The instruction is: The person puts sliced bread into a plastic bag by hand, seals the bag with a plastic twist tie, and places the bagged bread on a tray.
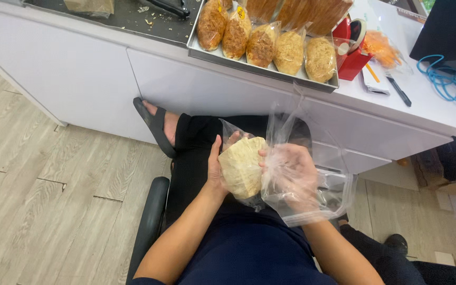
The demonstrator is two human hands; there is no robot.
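Head view: a bun [241, 166] is held above the lap of a seated person, between both hands. The left hand [216, 171] is pressed flat against the bun's left side, thumb up along its edge, so its grip is taken up with the bun. The right hand [291, 171] is seen through a clear plastic bag [312, 195], which is draped over it; its fingertips [264, 154] are laid on the bun's right edge. The right grip is closed on bag and bun together. Whether the bun lies partly inside the bag cannot be told; a fold of clear film is seen above the bun's top edge.

Beyond the knees, a white worktop [428, 105] is seen along the top of the frame. On it a metal tray [249, 64] is set, filled with a row of bagged buns [262, 45] topped with brown crumb. Just right of the tray a red tape dispenser [352, 50] is placed, touching the tray's corner. Further right, a pen [398, 89] and a blue cable [447, 82] are laid on the worktop. A dark chair arm [151, 221] is seen at the left, above a wood-plank floor [43, 184]. A sandalled foot [159, 124] is rested against the white cabinet front.
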